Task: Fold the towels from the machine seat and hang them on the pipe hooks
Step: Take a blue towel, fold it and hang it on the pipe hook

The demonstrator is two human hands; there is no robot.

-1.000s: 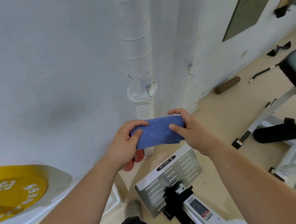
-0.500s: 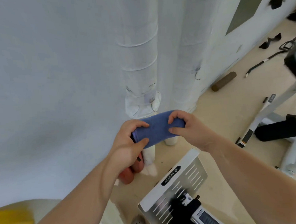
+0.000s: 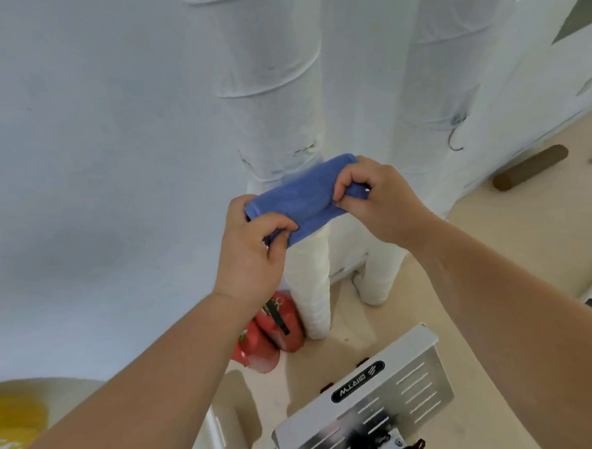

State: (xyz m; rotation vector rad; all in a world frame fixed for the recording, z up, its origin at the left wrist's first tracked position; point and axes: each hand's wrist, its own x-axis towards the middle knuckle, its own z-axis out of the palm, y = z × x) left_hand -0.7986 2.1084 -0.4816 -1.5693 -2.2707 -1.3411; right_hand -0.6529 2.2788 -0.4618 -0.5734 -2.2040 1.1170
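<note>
The folded blue towel (image 3: 300,200) is held up in front of the left pipe (image 3: 270,88), with the left hand (image 3: 251,247) pinching its near left end between thumb and curled fingers and the right hand (image 3: 379,202) pinching its far right end the same way. A wire hook (image 3: 455,140) hangs on the right pipe (image 3: 426,63), apart from the towel. Below the left hand two red extinguishers (image 3: 273,335) stand on the floor (image 3: 515,240) at the left pipe's foot, and a white machine plate (image 3: 382,401) lies nearer.
</note>
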